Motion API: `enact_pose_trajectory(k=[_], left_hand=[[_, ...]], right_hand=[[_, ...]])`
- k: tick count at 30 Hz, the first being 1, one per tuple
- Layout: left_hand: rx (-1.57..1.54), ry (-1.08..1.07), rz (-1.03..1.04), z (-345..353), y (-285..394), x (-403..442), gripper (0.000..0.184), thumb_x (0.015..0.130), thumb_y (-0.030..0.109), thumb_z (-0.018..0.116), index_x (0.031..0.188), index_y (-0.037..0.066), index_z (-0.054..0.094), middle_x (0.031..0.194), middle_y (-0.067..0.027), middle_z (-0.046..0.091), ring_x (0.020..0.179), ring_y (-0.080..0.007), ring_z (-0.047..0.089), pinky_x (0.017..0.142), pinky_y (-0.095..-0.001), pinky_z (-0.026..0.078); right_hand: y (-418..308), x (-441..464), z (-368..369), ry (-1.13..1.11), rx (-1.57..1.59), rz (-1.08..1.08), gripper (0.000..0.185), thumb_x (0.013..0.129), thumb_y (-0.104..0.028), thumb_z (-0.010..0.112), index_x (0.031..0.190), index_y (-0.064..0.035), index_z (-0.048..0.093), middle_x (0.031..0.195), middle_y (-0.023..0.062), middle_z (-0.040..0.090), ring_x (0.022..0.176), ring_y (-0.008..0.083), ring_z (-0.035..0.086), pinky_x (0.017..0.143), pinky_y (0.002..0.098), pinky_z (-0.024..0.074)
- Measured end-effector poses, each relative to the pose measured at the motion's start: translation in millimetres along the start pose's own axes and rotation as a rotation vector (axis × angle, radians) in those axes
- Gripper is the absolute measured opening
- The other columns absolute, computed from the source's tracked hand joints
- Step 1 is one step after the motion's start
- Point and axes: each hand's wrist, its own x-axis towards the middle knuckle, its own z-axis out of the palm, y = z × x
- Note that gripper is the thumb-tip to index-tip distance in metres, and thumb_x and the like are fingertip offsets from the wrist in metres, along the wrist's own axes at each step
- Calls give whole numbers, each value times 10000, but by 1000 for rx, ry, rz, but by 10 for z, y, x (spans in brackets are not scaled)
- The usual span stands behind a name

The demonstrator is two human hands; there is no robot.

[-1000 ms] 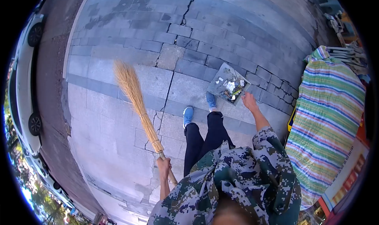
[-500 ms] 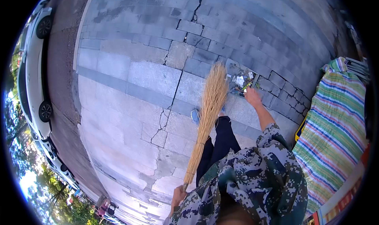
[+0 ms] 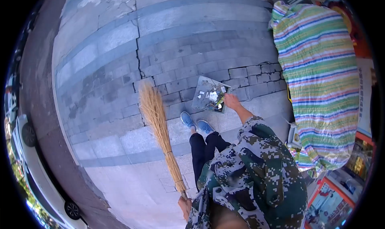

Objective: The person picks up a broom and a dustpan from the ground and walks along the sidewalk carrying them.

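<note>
My left hand (image 3: 185,207) is closed around the short handle of a straw broom (image 3: 157,118). The broom's bristles fan out to the left of my feet, over the pavement. My right hand (image 3: 232,101) is closed at the right edge of a grey dustpan (image 3: 197,103), gripping it; the handle itself is mostly hidden by the fingers. White paper scraps (image 3: 212,96), leaves and dark bits of litter lie in the dustpan. It is in front of my blue shoes (image 3: 205,126).
Cracked grey paving (image 3: 176,64) stretches ahead. On the right stands a bulky pile under a striped cover (image 3: 319,84), with a red-framed box (image 3: 329,205) closer to me. A white car (image 3: 36,181) is on the road at the left.
My view has turned towards the right. The broom has swung left, away from the dustpan, uncovering the pan and both shoes. Both hands keep their grip.
</note>
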Motion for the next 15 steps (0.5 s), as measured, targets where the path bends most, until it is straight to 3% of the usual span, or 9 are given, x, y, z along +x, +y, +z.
enact_pose_trajectory(k=[3,6,13,15], left_hand=[[-117,25,39,-440,645,500,81,600,3,508,635,-30,443,482,-74,456,362,-138,441,322,-299,328],[-267,-3,-13,-749,924,1240,92,591,-1,519,635,-20,440,476,-72,453,358,-152,448,314,-299,340],[-354,17,201,-1253,1953,2385,108,615,30,548,640,-15,453,483,-73,469,360,-151,466,310,-279,391],[-340,17,211,-1298,2224,2569,107,620,34,550,642,-17,458,486,-74,475,362,-152,469,308,-279,391]], right_hand=[[69,3,-147,58,121,129,296,753,-258,533,884,7,555,898,231,569,876,373,544,737,432,450],[267,99,-68,84,215,253,338,742,-272,531,886,33,552,893,254,563,870,387,539,734,442,441],[429,-148,-93,172,430,480,405,720,-302,555,911,56,541,887,262,562,855,385,545,739,428,440],[465,-19,-218,171,499,504,410,727,-288,521,947,57,542,956,271,546,920,382,528,795,430,423]])
